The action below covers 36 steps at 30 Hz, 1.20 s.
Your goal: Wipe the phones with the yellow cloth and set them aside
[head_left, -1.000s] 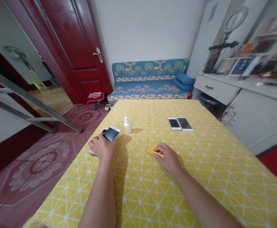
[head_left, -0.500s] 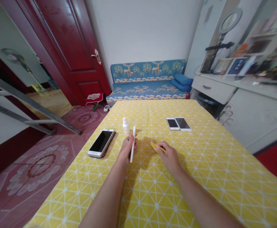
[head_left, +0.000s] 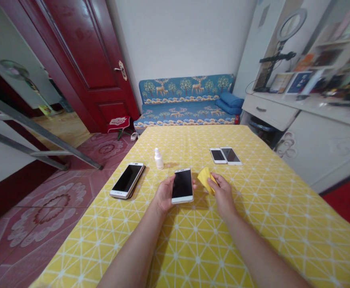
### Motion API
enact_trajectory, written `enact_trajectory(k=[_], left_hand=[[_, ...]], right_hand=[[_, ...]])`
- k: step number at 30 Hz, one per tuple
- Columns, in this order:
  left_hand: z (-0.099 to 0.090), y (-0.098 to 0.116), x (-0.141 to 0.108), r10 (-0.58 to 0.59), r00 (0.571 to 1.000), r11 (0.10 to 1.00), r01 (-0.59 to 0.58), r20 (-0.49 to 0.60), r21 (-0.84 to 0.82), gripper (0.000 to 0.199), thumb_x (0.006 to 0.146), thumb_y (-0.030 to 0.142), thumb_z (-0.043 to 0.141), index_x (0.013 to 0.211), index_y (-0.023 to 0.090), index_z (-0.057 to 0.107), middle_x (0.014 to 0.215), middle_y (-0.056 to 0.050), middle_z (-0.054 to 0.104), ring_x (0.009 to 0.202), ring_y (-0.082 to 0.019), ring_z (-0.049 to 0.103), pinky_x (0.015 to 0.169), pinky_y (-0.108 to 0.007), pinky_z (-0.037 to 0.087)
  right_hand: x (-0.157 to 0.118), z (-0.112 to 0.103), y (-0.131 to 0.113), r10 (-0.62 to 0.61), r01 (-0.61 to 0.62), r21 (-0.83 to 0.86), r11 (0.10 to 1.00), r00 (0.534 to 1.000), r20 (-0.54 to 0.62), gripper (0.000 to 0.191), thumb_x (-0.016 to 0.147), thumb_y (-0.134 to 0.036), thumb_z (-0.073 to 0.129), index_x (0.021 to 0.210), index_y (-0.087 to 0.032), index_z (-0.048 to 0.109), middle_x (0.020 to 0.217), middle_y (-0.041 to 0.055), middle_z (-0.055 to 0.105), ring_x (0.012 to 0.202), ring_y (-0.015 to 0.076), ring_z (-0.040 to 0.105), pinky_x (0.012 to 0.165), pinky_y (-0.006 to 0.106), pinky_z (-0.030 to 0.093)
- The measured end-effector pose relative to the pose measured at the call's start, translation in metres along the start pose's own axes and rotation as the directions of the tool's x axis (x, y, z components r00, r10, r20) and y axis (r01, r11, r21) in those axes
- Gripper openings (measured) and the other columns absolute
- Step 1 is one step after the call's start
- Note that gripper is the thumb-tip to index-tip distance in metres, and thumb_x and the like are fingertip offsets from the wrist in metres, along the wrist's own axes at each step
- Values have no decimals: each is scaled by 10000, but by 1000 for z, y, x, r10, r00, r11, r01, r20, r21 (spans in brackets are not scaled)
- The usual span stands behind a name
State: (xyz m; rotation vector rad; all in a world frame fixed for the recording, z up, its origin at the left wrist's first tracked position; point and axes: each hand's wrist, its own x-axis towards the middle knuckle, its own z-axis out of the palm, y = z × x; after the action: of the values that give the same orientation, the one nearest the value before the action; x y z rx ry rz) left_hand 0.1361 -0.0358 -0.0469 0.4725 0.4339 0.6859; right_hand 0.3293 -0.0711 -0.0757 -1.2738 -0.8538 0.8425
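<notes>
A left hand (head_left: 164, 194) cradles a white smartphone (head_left: 182, 185), dark screen up, fingertips curled round its far edge, as a right hand (head_left: 223, 194) pinches a folded yellow cloth (head_left: 205, 179) just apart at three o'clock; fingers beneath the phone are hidden from where I stand. Good handling seems to call for a steady edge grip, glass free of fingers, and the cloth kept flat and lightly pressed. From the held phone, on a yellow geometric tablecloth (head_left: 181, 138), a small white bottle (head_left: 158, 161) stands at eleven o'clock, another white-fronted phone (head_left: 128, 179) lies at nine, and a smaller white phone (head_left: 218, 156) and larger white phone (head_left: 231, 156) lie side by side at two. Beyond, a deer-patterned blue sofa (head_left: 187, 105) fills twelve; a red panelled door (head_left: 85, 52) stands toward eleven.
</notes>
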Motion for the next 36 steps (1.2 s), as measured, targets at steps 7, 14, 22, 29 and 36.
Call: enact_trajectory(k=[7, 14, 22, 29, 36], left_hand=[[9, -7, -2, -30, 982, 999, 26, 189, 22, 627, 868, 487, 490, 1324, 57, 473, 1260, -235, 598, 1172, -360, 576, 1065, -497, 316], [2, -11, -1, -30, 978, 998, 17, 205, 66, 555, 871, 421, 562, 1315, 94, 495, 1260, -206, 606, 1180, -328, 576, 1048, -474, 368], [4, -18, 1, 16, 977, 992, -42, 213, 117, 523, 862, 381, 602, 1329, 186, 469, 1216, -181, 634, 1065, -339, 642, 927, -493, 461], [2, -21, 1, -9, 978, 991, -18, 208, 131, 411, 892, 346, 559, 1272, 190, 525, 1118, -159, 679, 993, -305, 675, 893, -460, 483], [15, -22, -4, -54, 968, 971, -7, 246, 240, 485, 870, 324, 595, 1339, 247, 497, 1199, -140, 638, 982, -293, 671, 882, -460, 486]], right_hand=[[9, -8, 9, -67, 71, 23, 997, 990, -124, 384, 757, -351, 632, 1095, -172, 671, 1188, 102, 668, 1106, 244, 614, 983, 417, 450], [2, -8, -4, -149, 142, -63, 988, 981, -126, 372, 785, -372, 633, 1088, -167, 694, 1159, 113, 682, 1092, 255, 616, 986, 432, 444], [-4, -4, -9, -477, 472, -368, 801, 875, 83, 255, 848, -252, 542, 1016, -190, 724, 974, 84, 646, 938, 211, 613, 874, 379, 482], [-8, 0, -6, -522, 555, -397, 731, 829, 199, 304, 882, -182, 488, 1100, -207, 699, 962, 70, 606, 917, 193, 600, 812, 340, 493], [-9, 0, -11, -570, 591, -360, 722, 803, 176, 315, 910, -170, 483, 1153, -224, 675, 972, 64, 585, 938, 185, 581, 828, 350, 491]])
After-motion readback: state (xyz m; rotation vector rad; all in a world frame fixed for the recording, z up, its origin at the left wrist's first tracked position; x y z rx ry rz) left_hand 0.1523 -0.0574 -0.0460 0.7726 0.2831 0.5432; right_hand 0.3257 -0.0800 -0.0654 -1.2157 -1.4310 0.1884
